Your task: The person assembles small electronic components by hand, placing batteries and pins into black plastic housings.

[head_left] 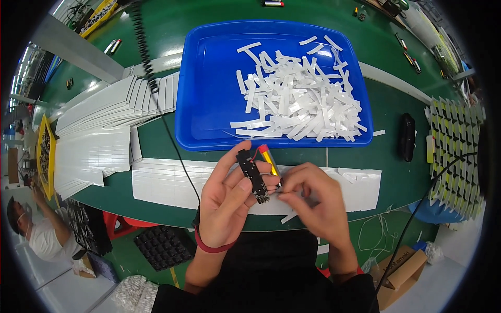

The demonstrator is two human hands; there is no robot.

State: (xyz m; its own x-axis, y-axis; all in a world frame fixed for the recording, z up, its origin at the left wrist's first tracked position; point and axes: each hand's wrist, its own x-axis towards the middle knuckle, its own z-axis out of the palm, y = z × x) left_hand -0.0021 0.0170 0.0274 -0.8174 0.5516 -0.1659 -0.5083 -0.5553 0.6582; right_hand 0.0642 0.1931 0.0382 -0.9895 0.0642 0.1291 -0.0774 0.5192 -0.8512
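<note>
My left hand point(224, 203) holds a narrow black circuit board point(252, 176) upright between thumb and fingers. A small yellow cylindrical battery point(269, 160) with a red end lies along the fingers beside the board, joined to it by a red wire. My right hand point(315, 198) is closed in a pinch at the battery's lower end; what its fingertips hold, if anything, is too small to make out. Beneath both hands lies a white sheet of adhesive strips point(172, 180). Beyond them stands a blue tray point(209, 104) with a heap of white strips point(302, 99).
Stacked white sheets point(94, 141) lie at left. A coiled black cord point(143, 47) hangs down toward my left wrist. On the right are a black elongated case point(406, 136) and a rack of yellow-green and white pieces point(456, 156). Another person point(49, 235) sits at far left.
</note>
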